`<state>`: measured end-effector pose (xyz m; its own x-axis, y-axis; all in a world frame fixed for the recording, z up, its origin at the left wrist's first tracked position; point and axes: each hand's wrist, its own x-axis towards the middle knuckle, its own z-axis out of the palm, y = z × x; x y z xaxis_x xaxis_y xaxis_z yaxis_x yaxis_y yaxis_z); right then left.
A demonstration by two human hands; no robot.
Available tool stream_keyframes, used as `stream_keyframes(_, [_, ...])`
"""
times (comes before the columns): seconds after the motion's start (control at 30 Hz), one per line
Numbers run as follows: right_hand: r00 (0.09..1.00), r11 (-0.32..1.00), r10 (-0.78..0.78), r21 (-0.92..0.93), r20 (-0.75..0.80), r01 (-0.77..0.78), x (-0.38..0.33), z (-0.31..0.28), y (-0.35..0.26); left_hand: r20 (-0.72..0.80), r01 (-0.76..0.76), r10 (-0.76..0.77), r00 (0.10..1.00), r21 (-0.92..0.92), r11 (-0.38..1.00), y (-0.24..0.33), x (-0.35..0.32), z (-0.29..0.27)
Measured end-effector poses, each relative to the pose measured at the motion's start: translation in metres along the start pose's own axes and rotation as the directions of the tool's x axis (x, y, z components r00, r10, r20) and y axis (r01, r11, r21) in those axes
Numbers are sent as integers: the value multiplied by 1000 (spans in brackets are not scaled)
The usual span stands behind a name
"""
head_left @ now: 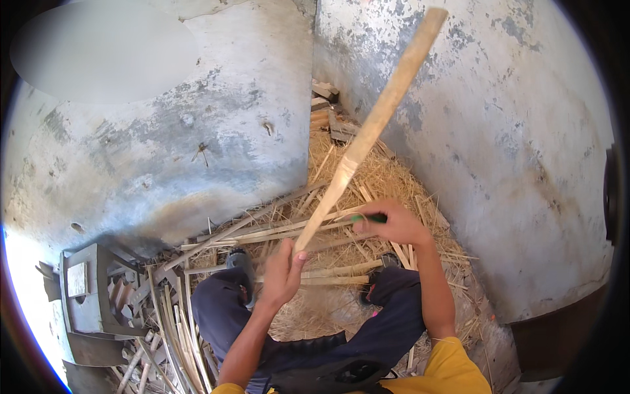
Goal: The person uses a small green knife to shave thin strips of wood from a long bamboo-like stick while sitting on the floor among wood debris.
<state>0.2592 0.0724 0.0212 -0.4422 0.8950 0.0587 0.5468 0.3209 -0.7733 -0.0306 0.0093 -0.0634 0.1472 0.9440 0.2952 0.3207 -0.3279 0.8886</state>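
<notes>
A long, flat bamboo strip (377, 121) slants up and away to the right, with a node ring partway along it. My left hand (282, 276) is closed around its lower end, above my left knee. My right hand (397, 224), slightly blurred, is to the right of the strip and apart from it. Its fingers are closed on a small green thing (375, 217), perhaps a tool handle; the rest of it is hidden or smeared. Beneath both hands, several split bamboo pieces (338, 271) lie across the floor between my feet.
Straw-like shavings (394, 177) cover the floor into the corner between two peeling walls (512, 164). Wood blocks (341, 125) lie at the far end. On the left are a grey box-like metal object (98, 289) and a heap of long bamboo strips (180, 335).
</notes>
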Motion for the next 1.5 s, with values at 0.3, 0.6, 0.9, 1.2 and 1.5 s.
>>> stream_keyframes(0.3, [879, 866, -23, 430, -476, 256, -13, 17, -30, 37, 84, -85, 996, 43, 996, 2, -3, 12])
stream_keyframes(0.6, [920, 666, 261, 744, -292, 47, -1, 61, -39, 58, 120, -122, 991, 43, 992, 3, 0, 13])
stream_keyframes(0.9, [956, 603, 264, 795, -126, -62, 6, 100, -29, 124, 125, -115, 986, -76, 989, -22, 4, 20])
stream_keyframes(1.2, [985, 870, 125, 491, -122, -49, 8, 101, -17, 58, 203, -200, 978, -475, 856, -38, 8, 37])
stream_keyframes(1.5, [986, 880, -63, 458, -154, 127, 3, 70, -15, 260, 355, -258, 931, -468, 809, -44, 9, 33])
